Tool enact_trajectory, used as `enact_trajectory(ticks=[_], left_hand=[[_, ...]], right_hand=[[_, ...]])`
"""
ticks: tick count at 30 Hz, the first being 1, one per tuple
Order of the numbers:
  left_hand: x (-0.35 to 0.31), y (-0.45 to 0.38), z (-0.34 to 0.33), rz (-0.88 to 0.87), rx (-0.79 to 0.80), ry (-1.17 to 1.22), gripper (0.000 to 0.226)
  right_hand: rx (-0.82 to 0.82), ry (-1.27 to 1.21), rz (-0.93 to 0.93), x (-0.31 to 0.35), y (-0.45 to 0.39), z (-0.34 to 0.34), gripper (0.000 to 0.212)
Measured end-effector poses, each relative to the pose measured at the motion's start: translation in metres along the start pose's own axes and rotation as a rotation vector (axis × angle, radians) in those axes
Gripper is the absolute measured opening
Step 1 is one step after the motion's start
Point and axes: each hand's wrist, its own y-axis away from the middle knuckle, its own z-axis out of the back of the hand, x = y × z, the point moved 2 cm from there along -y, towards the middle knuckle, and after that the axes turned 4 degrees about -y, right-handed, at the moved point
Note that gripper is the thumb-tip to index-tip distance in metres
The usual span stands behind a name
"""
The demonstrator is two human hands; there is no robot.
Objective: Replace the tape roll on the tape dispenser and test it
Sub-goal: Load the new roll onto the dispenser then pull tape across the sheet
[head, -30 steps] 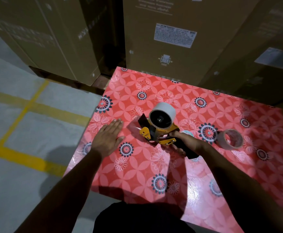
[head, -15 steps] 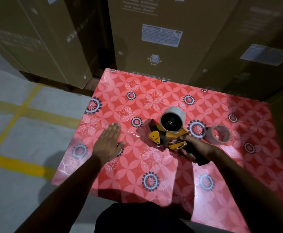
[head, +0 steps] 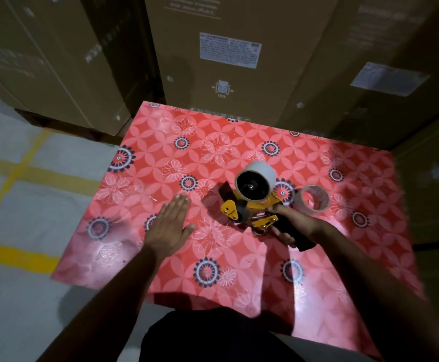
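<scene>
A yellow and black tape dispenser [head: 249, 212] stands on the red flowered table [head: 213, 257], right of centre. A white tape roll [head: 258, 176] sits on its spindle. My right hand [head: 291, 226] is closed around the dispenser's black handle. My left hand [head: 170, 226] lies flat on the table with fingers together, a short way left of the dispenser and not touching it. A second, nearly used-up clear tape roll [head: 315, 199] lies on the table just right of the dispenser.
Tall cardboard boxes [head: 228, 56] stand against the table's far edge and along its right side. To the left is grey floor with yellow lines [head: 12, 257]. The table's left edge lies near my left hand.
The dispenser and my right hand have shifted right, closer to the clear roll. My left hand stays flat on the table. The camera view has swung somewhat.
</scene>
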Motion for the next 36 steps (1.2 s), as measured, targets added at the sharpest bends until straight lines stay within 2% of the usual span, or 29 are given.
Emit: enact_trajectory(ticks=[5, 9, 15, 19, 23, 28, 30, 33, 36], left_hand=[[-0.018, -0.001, 0.008, 0.054, 0.032, 0.027, 0.083], [-0.065, -0.003, 0.004, -0.09, 0.045, 0.068, 0.08], [-0.065, -0.004, 0.005, -0.077, 0.064, 0.047, 0.078], [-0.101, -0.003, 0.0, -0.201, 0.08, -0.015, 0.082], [-0.101, -0.001, -0.002, -0.202, 0.062, -0.06, 0.079], [-0.115, -0.001, -0.004, -0.213, 0.06, -0.119, 0.085], [-0.13, 0.002, -0.009, -0.272, 0.079, -0.187, 0.084], [-0.136, 0.002, -0.006, -0.265, 0.071, -0.199, 0.082], [-0.12, 0.0, 0.0, -0.229, 0.098, -0.147, 0.086]], right_hand=[[-0.042, -0.083, -0.031, -0.021, 0.015, 0.021, 0.066], [-0.036, -0.079, -0.018, -0.03, 0.016, 0.019, 0.065], [-0.027, -0.06, 0.0, -0.041, 0.027, 0.035, 0.063], [-0.041, -0.064, -0.006, -0.049, 0.028, 0.037, 0.068], [-0.044, -0.031, 0.023, -0.048, 0.031, 0.041, 0.067], [-0.102, -0.023, 0.0, -0.056, 0.045, 0.057, 0.07], [-0.113, 0.02, -0.016, -0.052, 0.043, 0.055, 0.069], [-0.173, 0.066, -0.036, -0.044, 0.044, 0.05, 0.068], [-0.306, 0.065, 0.085, -0.038, 0.046, 0.049, 0.053]])
